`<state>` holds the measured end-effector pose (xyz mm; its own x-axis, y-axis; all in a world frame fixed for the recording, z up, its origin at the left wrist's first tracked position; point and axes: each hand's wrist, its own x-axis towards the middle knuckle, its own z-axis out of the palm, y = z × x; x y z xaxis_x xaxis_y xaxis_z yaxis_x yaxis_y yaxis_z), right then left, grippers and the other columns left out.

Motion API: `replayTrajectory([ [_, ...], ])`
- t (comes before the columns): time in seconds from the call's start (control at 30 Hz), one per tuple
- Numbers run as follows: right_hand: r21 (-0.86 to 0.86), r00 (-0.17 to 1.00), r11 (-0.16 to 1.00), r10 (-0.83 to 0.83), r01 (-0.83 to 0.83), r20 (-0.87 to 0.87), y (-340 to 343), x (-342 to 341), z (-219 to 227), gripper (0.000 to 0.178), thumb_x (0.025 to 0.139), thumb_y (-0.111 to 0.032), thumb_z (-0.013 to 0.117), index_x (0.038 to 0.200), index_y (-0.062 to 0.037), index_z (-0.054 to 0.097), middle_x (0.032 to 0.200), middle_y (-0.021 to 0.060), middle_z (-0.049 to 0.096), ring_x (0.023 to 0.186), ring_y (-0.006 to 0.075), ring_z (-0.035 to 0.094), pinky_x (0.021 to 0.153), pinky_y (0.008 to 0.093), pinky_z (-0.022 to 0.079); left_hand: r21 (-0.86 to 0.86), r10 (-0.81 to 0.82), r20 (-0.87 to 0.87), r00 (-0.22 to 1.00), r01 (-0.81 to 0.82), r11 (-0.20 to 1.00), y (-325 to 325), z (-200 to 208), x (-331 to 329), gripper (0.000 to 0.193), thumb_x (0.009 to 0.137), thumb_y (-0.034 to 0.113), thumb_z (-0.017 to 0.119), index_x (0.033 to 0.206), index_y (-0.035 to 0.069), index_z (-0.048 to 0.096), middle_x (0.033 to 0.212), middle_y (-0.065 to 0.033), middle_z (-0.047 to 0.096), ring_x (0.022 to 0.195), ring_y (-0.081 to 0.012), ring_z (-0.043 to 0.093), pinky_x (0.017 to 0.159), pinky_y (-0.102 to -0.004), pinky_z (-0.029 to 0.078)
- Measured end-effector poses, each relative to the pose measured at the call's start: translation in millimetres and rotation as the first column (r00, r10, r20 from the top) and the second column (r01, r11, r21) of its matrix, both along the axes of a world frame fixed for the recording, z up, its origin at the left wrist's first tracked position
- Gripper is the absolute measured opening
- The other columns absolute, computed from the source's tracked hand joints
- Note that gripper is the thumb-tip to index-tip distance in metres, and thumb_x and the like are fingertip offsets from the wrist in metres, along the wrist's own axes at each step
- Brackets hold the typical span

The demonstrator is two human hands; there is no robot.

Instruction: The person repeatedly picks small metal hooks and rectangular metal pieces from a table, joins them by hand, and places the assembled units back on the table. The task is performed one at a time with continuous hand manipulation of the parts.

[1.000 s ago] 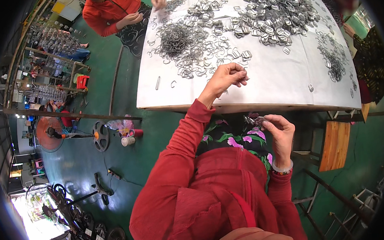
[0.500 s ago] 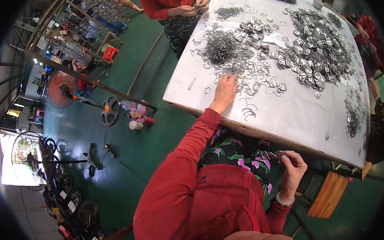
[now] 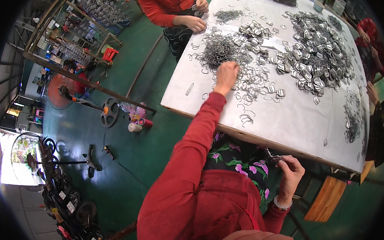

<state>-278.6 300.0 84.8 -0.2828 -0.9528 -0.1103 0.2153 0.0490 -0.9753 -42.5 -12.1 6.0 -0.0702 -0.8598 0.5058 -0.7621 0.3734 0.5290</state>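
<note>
The left hand [image 3: 227, 77], its grip hidden, is at a tangled pile of curved grey metal hooks [image 3: 218, 50] toward twelve o'clock; at its five o'clock, the right hand [image 3: 291, 172] pinches thin silvery metal pieces [image 3: 270, 154].

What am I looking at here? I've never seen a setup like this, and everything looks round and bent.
There is no machine at work: these are a person's own bare hands, seen from a camera worn on the head, looking down. Its very wide lens bends straight edges. On the white-topped table lie a tangled heap of curved metal pieces and, further right, a larger pile of buckle-like metal pieces. The left hand is at the near edge of the tangled heap; its fingertips are too hidden to show a grip. The right hand, off the table, pinches some thin metal bits. Another person's hand rests at the table's left edge.
</note>
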Motion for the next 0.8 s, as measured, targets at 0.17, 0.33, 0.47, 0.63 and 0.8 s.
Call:
replayTrajectory([
  [0.17, 0.004, 1.0, 1.0, 0.0, 0.0, 0.012, 0, -4, -1, 0.013, 0.075, 0.011, 0.062, 0.086, 0.005, 0.065, 0.079, 0.0091, 0.063, 0.067, 0.0147, 0.058, 0.063, 0.0249, 0.047, 0.118, -0.069, 0.197, 0.978, 0.047, 0.992, -53, -7, 12, 0.017, 0.077, 0.018, 0.068, 0.088, 0.005, 0.068, 0.084, -0.015, 0.065, 0.083, -0.0323, 0.062, 0.074, -0.0411, 0.049],
  [0.33, -0.003, 0.997, 0.998, 0.055, -0.055, 0.05, -4, -8, -1, 0.016, 0.073, 0.014, 0.065, 0.087, 0.0062, 0.066, 0.082, 0.0089, 0.063, 0.072, 0.0134, 0.06, 0.065, 0.0219, 0.048, 0.05, -0.066, 0.243, 0.968, 0.055, 0.997, -57, -16, -1, 0.038, 0.075, 0.03, 0.073, 0.102, 0.006, 0.064, 0.094, -0.0153, 0.063, 0.09, -0.0327, 0.06, 0.078, -0.041, 0.048],
  [0.47, 0.005, 0.994, 0.996, 0.088, -0.088, 0.065, -7, -5, 4, 0.015, 0.074, 0.015, 0.064, 0.086, 0.0075, 0.066, 0.08, 0.0101, 0.062, 0.068, 0.0134, 0.059, 0.062, 0.0217, 0.048, 0.297, -0.263, 0.234, 0.936, 0.189, 0.936, -55, -16, -9, 0.023, 0.076, 0.02, 0.069, 0.092, 0.004, 0.066, 0.086, -0.0164, 0.066, 0.085, -0.0328, 0.063, 0.078, -0.0411, 0.049],
  [0.63, 0.003, 0.993, 0.995, 0.101, -0.102, 0.055, -7, -3, 4, 0.015, 0.073, 0.014, 0.064, 0.086, 0.0072, 0.066, 0.079, 0.0106, 0.062, 0.068, 0.0141, 0.059, 0.062, 0.0229, 0.049, 0.169, -0.321, 0.136, 0.937, 0.298, 0.94, -42, 26, -12, 0.01, 0.078, 0.011, 0.06, 0.081, 0.005, 0.067, 0.082, -0.0168, 0.066, 0.077, -0.0326, 0.064, 0.074, -0.041, 0.051],
  [0.8, -0.002, 0.993, 0.994, 0.107, -0.107, 0.039, -3, -2, 7, 0.015, 0.073, 0.013, 0.065, 0.087, 0.0051, 0.066, 0.079, 0.0103, 0.063, 0.068, 0.0153, 0.059, 0.062, 0.0252, 0.049, 0.14, -0.231, -0.176, 0.957, 0.256, 0.956, -42, 75, 6, 0.018, 0.078, 0.013, 0.067, 0.094, 0.006, 0.067, 0.074, -0.0086, 0.066, 0.067, -0.0186, 0.063, 0.064, -0.0312, 0.05],
])
